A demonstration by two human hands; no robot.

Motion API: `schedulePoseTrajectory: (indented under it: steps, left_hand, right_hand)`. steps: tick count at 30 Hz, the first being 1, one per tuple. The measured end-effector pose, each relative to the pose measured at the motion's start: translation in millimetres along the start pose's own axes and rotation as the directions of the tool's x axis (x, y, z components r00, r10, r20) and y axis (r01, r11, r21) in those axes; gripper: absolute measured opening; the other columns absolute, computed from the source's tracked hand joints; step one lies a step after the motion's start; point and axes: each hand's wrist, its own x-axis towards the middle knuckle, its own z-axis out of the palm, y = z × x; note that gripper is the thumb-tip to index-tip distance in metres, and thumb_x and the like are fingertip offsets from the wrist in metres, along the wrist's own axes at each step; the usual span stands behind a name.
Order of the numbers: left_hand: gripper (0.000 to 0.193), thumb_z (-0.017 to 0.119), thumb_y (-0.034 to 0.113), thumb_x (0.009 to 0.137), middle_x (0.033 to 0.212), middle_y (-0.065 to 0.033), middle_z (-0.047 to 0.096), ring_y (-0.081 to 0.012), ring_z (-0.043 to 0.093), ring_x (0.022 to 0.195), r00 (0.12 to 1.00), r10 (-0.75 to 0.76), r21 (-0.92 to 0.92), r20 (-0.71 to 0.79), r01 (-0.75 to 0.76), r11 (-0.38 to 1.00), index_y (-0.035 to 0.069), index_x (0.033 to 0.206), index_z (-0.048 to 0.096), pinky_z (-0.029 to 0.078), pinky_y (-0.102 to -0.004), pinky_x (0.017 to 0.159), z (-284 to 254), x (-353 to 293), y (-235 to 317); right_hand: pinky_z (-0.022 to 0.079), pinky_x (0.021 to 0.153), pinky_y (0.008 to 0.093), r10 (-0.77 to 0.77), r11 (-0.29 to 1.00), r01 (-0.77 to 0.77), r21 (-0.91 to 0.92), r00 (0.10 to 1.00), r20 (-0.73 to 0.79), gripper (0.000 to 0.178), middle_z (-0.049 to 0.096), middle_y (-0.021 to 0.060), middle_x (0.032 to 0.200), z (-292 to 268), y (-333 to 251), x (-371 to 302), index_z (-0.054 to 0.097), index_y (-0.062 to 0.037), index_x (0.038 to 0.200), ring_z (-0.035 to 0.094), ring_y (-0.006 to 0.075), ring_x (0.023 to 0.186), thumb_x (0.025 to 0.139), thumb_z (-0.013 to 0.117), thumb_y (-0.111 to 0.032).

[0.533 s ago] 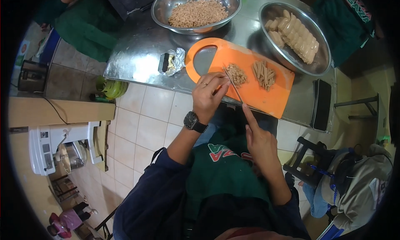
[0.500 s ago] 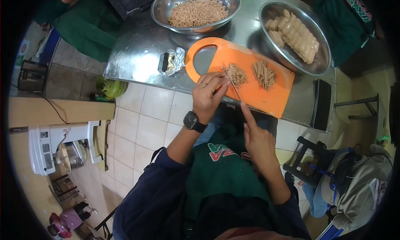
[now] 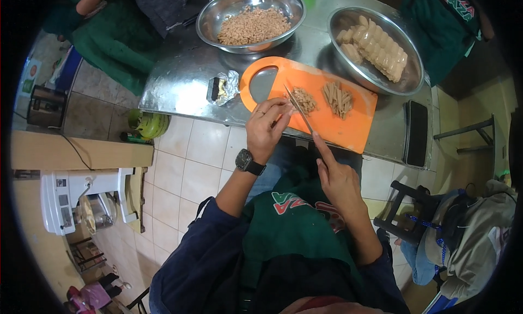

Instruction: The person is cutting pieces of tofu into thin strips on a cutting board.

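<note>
Right hand [image 3: 339,180] grips knife [image 3: 299,110], blade now shifted onto chopped pile [image 3: 304,100]; left hand [image 3: 266,130] curled at orange cutting board [image 3: 348,126] near desk [image 3: 180,90] front edge; uncut sticks [image 3: 338,99] untouched.

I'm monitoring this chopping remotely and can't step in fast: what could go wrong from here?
1. The left hand steadies the chopped brown pile right beside the long knife blade held by the right hand; fingertips could get nicked.
2. The orange plastic cutting board lies close to the steel table edge, perhaps overhanging; pressure might tip it.
</note>
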Motion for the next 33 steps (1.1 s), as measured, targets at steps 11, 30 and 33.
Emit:
schedulePoseTrajectory:
  steps: [11,30,33]
  left_hand:
    - [0.011,0.074,0.006,0.079,0.097,-0.0107,0.070,-0.0264,0.065,0.085,0.991,0.129,0.064,-0.025,-0.127,0.990,0.002,0.088,0.068,0.052,-0.0334,0.073,-4.0,-7.8,-2.8]
    - [0.012,0.073,0.010,0.081,0.092,-0.0118,0.072,-0.0275,0.067,0.083,0.999,0.040,0.029,0.008,-0.040,0.999,0.003,0.091,0.072,0.051,-0.0347,0.074,-15.2,-3.3,-6.0]
    - [0.012,0.072,0.011,0.081,0.092,-0.0114,0.072,-0.0273,0.067,0.083,1.000,-0.015,0.061,-0.010,0.016,0.998,0.003,0.091,0.072,0.051,-0.0349,0.074,-18.9,-8.9,-0.3]
  right_hand:
    - [0.050,0.053,0.0511,0.026,0.988,-0.017,-0.155,0.998,0.061,0.067,0.061,0.0162,0.060,0.8,-9.5,-11.9,0.024,-0.0327,0.153,0.063,0.0366,0.055,0.095,0.054,-0.019]
    - [0.052,0.060,0.0537,-0.027,0.998,0.028,-0.055,1.000,0.016,0.065,0.063,0.0222,0.065,0.3,-8.3,3.6,0.025,-0.0338,0.151,0.064,0.0424,0.061,0.095,0.054,-0.022]
    - [0.051,0.059,0.0533,-0.045,0.994,0.048,-0.095,0.998,0.042,0.065,0.063,0.0224,0.065,0.2,-7.2,-8.6,0.025,-0.0336,0.151,0.064,0.0424,0.062,0.095,0.054,-0.021]
